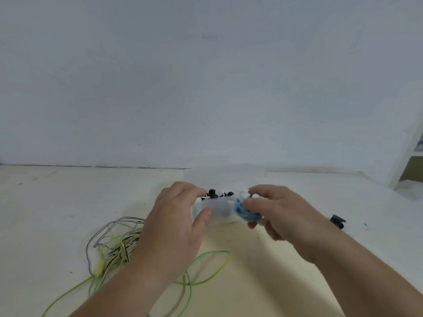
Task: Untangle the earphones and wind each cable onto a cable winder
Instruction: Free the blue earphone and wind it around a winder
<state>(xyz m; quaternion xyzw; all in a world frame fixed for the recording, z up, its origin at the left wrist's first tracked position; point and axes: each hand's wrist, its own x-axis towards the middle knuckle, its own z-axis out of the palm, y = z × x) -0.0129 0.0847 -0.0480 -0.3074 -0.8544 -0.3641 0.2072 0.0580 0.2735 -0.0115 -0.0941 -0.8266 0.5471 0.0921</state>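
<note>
A small translucent white box [220, 211] sits on the table with black and white cable winders [216, 194] showing above its rim. My left hand [176, 223] grips the box's left end, thumb across its front wall. My right hand [277, 211] pinches a coiled blue earphone cable [243, 212] at the box's right end, with something white at my fingertips. A tangle of green and black-and-white earphone cables [116, 247] lies on the table at the left, partly hidden under my left forearm. A green loop [212, 266] trails between my arms.
A single black cable winder [337, 221] lies on the table to the right of my right hand. The pale table meets a white wall behind the box. A white shelf frame [409, 156] stands at the far right.
</note>
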